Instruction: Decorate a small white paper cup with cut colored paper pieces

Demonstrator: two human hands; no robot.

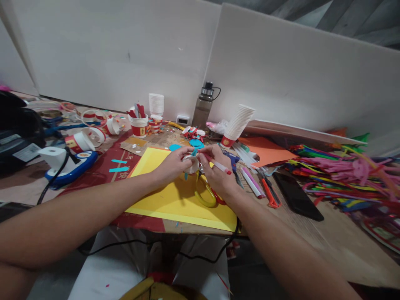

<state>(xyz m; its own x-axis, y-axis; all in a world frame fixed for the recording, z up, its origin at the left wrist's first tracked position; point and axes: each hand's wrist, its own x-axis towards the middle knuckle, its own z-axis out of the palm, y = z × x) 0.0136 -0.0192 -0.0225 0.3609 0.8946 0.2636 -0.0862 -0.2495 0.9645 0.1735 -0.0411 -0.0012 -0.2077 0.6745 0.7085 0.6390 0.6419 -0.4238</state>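
Observation:
Over the yellow paper [165, 200], my left hand [173, 166] pinches a small white round piece [191, 165], which looks like the bottom of a paper cup. A narrow blue strip [186, 176] shows at its lower edge. A marker [220, 166] with a white barrel and red end lies in the closed fingers of my right hand [218, 173], its front end close to the white piece. Below that hand are scissors [206, 202] with yellow handles, partly covered. Blue paper circles [196, 143] lie just beyond my fingertips.
Two blue strips [118, 169] lie on the left. Stacked paper cups [239, 125], a water bottle [203, 106] and a cup of red pieces [138, 126] stand behind. To the right are markers [251, 183], an orange cutter [271, 193], a phone [298, 196] and coloured pipe cleaners [346, 166].

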